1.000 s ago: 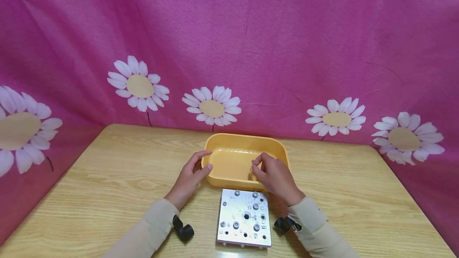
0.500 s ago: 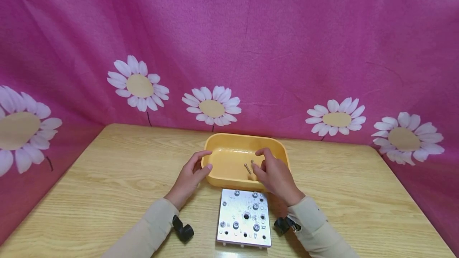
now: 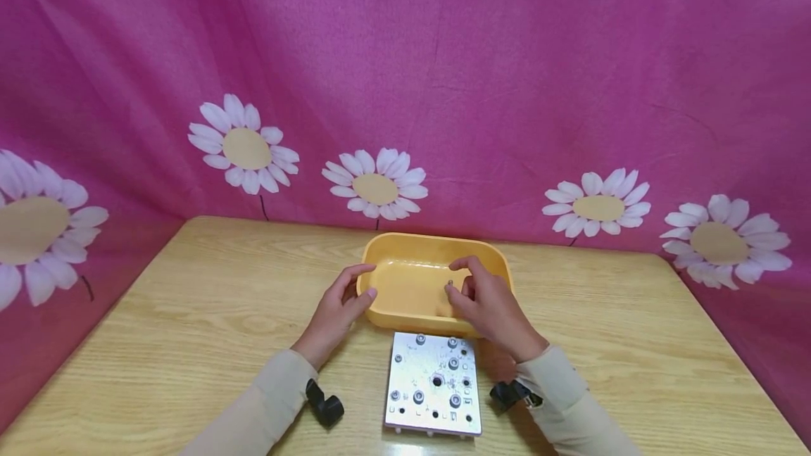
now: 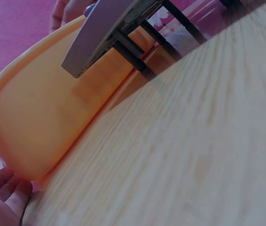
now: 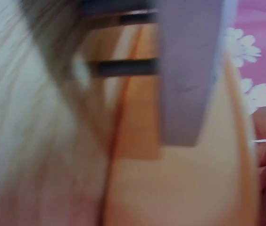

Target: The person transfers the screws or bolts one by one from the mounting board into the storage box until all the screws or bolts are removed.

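Observation:
A yellow plastic tray stands on the table, and my left hand holds its left end, thumb and index finger at the rim. Over the tray's right half is my right hand, its index finger stretched out away from the thumb. A small screw shows at the right thumb tip; its lower part is hidden by the hand. In front of the tray lies a square metal plate with several socket-head bolts and holes. The left wrist view shows threaded bolt shanks below the plate.
The wooden table extends around the tray and plate. Behind it hangs a pink cloth with white daisies. Black wrist cameras sit by the left sleeve and right sleeve.
My right index finger has lifted away from the thumb. A second screw, seen half a second ago left of the thumb, is out of sight now. The left hand keeps its place.

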